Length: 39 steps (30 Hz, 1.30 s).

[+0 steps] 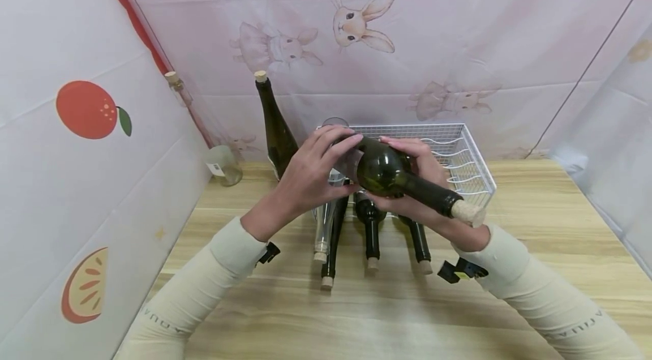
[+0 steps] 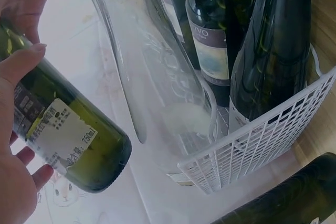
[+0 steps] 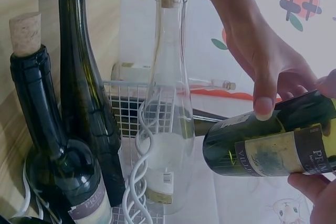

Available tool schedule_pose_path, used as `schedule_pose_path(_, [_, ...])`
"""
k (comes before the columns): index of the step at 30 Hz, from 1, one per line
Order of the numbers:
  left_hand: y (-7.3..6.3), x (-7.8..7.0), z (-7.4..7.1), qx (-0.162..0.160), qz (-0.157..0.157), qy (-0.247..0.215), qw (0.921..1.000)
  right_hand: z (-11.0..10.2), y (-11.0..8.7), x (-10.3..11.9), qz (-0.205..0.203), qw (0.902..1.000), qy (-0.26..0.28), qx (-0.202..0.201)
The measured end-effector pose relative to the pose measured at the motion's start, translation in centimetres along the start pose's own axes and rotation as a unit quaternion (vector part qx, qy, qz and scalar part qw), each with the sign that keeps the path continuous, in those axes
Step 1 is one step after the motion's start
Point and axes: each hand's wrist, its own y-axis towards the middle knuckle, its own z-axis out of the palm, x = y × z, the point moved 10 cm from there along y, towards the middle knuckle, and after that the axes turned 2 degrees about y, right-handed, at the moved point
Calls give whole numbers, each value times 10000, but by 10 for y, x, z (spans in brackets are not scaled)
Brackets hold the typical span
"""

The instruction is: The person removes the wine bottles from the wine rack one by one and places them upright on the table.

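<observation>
Green wine bottle, one, corked, tilted above the wire basket; the left hand is curled around its lower body and the right hand nearer the neck, each closed to the bottle's width. Four corked bottles, three dark and one clear, rest in the basket, partly hidden by the hands; left of it stand one dark green bottle and, farther, one clear bottle.
</observation>
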Motion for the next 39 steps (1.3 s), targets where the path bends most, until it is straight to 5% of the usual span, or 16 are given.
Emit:
schedule_pose_path(20, [-1, -13, -14, -494, 564, 443, 9962, 7, 2, 5, 127, 9992, 365, -110])
schedule_pose_path(32, [-4, -10, -20, -574, 736, 749, 9928, 18, 7, 1, 62, 9970, 691, 344])
schedule_pose_path(39, [-6, -7, -23, -640, 709, 790, 9923, 19, 11, 8, -256, 9986, 279, 372])
